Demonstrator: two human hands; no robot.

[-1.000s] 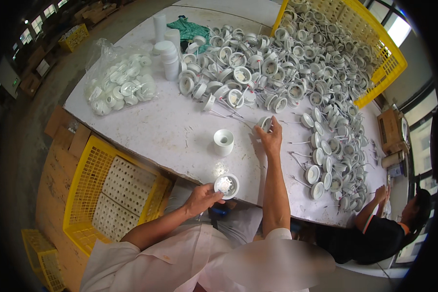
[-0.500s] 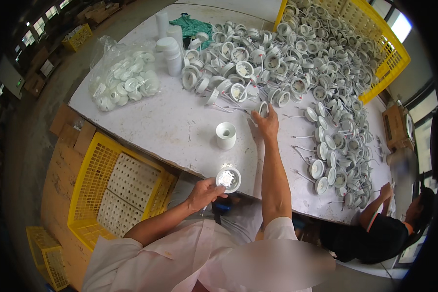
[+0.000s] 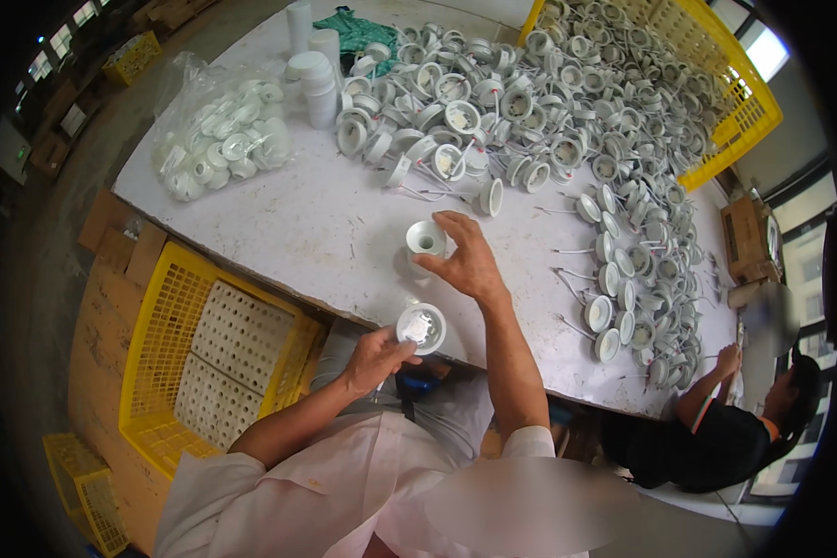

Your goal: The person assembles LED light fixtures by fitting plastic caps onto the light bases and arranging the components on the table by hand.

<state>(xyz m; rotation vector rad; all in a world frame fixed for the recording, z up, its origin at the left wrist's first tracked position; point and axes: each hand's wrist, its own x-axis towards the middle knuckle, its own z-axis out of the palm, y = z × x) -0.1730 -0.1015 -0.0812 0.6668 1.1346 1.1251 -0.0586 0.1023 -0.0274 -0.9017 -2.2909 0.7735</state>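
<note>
My left hand (image 3: pixel 381 360) grips a white round lamp housing (image 3: pixel 421 329) by its rim at the table's near edge. The housing's open face is up, showing a pale inside. My right hand (image 3: pixel 467 259) is beside a short stack of white funnel-shaped cups (image 3: pixel 424 239), its thumb and fingers spread open around the top cup's right side. Whether the fingertips touch the cup I cannot tell. Beyond that hand, a single lamp housing (image 3: pixel 491 197) rests on its edge at the front of a large heap of wired housings (image 3: pixel 521 102).
A clear plastic bag of white cups (image 3: pixel 219 139) and stacks of white discs (image 3: pixel 318 88) stand at the left. Rows of housings (image 3: pixel 607 279) lie to the right. Yellow crates (image 3: pixel 149 344) sit below the table and at far right. A co-worker (image 3: pixel 716 428) works at lower right.
My right hand has let go of the housing by the heap and come back toward me to the cup stack. My left hand still holds its housing.
</note>
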